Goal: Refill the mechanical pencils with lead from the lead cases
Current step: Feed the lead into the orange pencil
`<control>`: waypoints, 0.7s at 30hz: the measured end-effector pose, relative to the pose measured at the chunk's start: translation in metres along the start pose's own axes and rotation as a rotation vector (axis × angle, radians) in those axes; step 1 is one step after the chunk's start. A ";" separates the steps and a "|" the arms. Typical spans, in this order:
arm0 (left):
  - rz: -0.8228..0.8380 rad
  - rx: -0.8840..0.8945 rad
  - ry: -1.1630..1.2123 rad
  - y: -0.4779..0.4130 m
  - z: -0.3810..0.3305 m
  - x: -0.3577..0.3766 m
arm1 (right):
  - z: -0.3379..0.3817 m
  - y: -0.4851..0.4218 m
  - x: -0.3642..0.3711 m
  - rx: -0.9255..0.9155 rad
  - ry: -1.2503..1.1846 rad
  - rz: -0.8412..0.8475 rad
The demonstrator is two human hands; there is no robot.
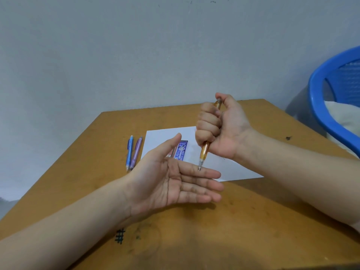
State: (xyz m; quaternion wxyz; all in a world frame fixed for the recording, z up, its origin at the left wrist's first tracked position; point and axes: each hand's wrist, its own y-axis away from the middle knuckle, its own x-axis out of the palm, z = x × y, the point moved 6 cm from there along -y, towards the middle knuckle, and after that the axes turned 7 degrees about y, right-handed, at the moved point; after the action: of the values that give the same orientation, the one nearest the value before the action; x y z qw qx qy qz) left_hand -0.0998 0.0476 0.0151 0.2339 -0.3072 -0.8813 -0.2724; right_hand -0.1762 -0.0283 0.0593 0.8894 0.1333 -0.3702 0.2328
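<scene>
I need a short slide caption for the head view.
Right hand grips an orange mechanical pencil, tip down, at the open left hand.

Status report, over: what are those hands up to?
Right hand grips orange pencil, tip down. Left hand open, fingers under tip. Nothing blocking.

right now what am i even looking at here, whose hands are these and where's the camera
There is no machine: each grip is a person's bare hand, seen from one camera worn on the head, looking down. The right grip is curled round an orange mechanical pencil, tip down, at the fingers of the open left grip. On the brown table lie a white sheet with a blue lead case on it, and beside the sheet a blue pencil and a purple pencil.
</scene>
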 end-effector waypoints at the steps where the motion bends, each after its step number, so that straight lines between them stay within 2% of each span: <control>1: 0.010 0.000 -0.005 0.000 0.000 0.000 | 0.000 0.000 0.001 0.002 -0.003 0.005; 21: -0.014 0.051 -0.028 0.001 -0.003 0.000 | -0.002 -0.004 -0.006 0.019 -0.064 -0.015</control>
State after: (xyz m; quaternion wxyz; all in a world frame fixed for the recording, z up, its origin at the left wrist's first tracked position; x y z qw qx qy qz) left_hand -0.0978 0.0463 0.0177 0.2272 -0.2989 -0.8933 -0.2471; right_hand -0.1769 -0.0330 0.0532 0.8774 0.1519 -0.3953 0.2254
